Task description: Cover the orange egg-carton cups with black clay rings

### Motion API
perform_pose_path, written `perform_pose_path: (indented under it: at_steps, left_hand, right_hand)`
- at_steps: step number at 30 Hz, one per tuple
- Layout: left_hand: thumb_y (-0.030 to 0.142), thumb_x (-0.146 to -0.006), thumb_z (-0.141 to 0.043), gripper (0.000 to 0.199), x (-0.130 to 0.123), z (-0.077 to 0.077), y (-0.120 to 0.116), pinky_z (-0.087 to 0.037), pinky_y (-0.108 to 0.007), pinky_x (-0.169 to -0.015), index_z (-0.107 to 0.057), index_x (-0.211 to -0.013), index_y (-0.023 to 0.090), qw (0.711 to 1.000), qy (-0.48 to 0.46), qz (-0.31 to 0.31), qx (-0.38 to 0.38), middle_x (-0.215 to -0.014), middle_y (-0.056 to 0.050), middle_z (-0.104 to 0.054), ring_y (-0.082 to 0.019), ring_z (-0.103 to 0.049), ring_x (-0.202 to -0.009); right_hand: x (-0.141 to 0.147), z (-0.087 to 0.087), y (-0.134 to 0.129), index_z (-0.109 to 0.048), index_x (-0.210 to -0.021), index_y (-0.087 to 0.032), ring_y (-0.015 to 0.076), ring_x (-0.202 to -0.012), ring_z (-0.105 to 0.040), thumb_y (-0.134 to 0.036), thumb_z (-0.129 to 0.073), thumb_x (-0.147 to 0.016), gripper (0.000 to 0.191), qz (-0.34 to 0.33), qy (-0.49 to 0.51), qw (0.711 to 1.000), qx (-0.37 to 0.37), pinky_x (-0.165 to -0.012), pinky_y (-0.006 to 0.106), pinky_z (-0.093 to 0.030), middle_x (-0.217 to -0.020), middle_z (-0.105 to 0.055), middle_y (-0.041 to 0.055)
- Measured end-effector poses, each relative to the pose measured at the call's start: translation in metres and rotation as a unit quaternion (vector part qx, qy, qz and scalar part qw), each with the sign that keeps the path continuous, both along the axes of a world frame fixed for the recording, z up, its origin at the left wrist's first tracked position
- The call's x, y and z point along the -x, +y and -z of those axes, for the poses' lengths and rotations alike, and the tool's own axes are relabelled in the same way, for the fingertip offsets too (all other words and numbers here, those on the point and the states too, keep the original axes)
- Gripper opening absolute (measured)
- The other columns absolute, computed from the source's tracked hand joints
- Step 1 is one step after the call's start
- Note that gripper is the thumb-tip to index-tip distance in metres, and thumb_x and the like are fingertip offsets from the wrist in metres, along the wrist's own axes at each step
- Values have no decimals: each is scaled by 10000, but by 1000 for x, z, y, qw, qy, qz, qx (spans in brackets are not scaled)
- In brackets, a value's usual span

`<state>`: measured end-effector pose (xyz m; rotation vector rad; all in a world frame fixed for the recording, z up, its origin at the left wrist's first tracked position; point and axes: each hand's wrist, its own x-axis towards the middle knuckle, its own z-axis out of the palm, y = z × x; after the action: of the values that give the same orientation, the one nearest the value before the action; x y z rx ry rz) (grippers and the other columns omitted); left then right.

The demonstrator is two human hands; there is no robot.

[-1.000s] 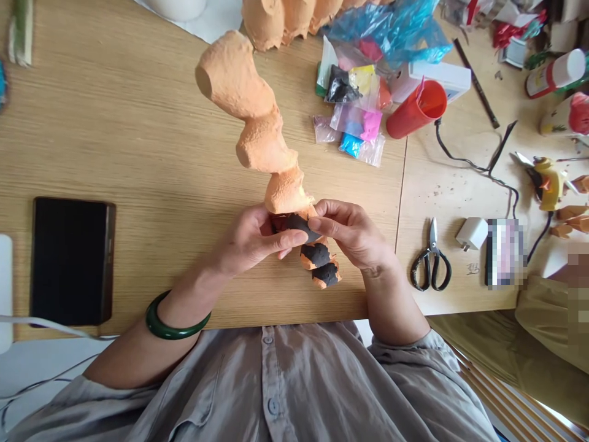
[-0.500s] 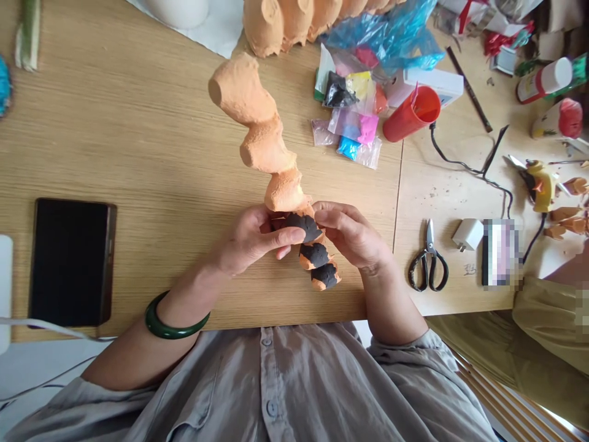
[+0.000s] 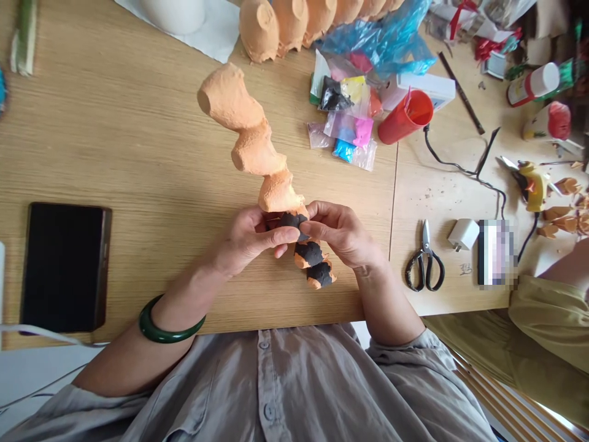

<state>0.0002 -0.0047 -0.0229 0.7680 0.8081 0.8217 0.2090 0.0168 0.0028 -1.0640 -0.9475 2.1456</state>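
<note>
Left grip clamped the orange strip!
Right grip pinched a black patch toward five o'clock; gentle pressure likely suited.

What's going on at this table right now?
A person's left hand holds a knobbly, tapering orange piece over the light-brown wooden table. The right hand has its grip at the topmost matte black patch on it. Two more such patches show nearer the person; the far part is plain orange. Black-handled metal scissors lie to the right, with a red cylindrical cup farther off.
</note>
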Motion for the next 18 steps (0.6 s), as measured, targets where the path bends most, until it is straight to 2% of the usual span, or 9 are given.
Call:
perform_pose_path:
  at_steps: [3, 6, 9, 12, 14, 18]
  left_hand:
    - [483, -873, -977, 369, 1, -6, 0, -444, -229, -510, -818, -931, 155, 1000, -3, -6, 5, -797, -29, -698, -94, -541, -603]
    - [481, -881, -977, 370, 0, -11, 1, -451, -227, -531, -838, -961, 148, 999, -1, -32, 15, -889, -62, -767, -98, -555, -649]
    - [466, -863, -997, 362, -2, -12, 0, -477, -213, -543, -847, -964, 153, 999, -1, -43, 17, -923, -65, -780, -104, -578, -691]
    - [442, -891, -976, 320, -2, -10, 0, -485, -207, -553, -842, -948, 158, 999, -5, -38, 7, -888, -51, -756, -98, -569, -686]
    - [449, -902, -963, 320, -2, -9, 0, -482, -210, -554, -838, -942, 157, 999, -5, -38, 0, -872, -45, -741, -96, -564, -679]
    - [468, -887, -963, 342, -1, -9, 0, -469, -234, -551, -827, -952, 162, 999, 5, -38, 1, -833, -26, -703, -102, -543, -658]
  right_hand:
    - [0, -5, 1, -759, -861, -201, 150, -736, -667, -646, -995, -778, 510, 4, -8, 1000, 7, -663, 270, -564, -806, -751, 15]
    - [2, -8, 1, -807, -842, -230, 191, -828, -680, -689, -993, -748, 504, 49, -38, 998, 21, -734, 300, -597, -848, -766, 40]
    - [2, -7, 0, -829, -860, -244, 183, -847, -671, -633, -1018, -746, 447, 73, -50, 996, 20, -779, 298, -596, -878, -767, 30]
    - [-1, -6, 0, -836, -906, -224, 158, -880, -680, -617, -994, -795, 438, 65, -58, 996, -23, -847, 283, -596, -920, -779, 24]
    - [-2, -6, 1, -821, -915, -205, 139, -857, -678, -614, -989, -805, 456, 54, -67, 995, -48, -826, 269, -592, -911, -771, 20]
    - [-2, -7, 0, -757, -882, -184, 101, -665, -625, -568, -1018, -778, 476, 14, -54, 998, -26, -626, 240, -536, -769, -708, -14]
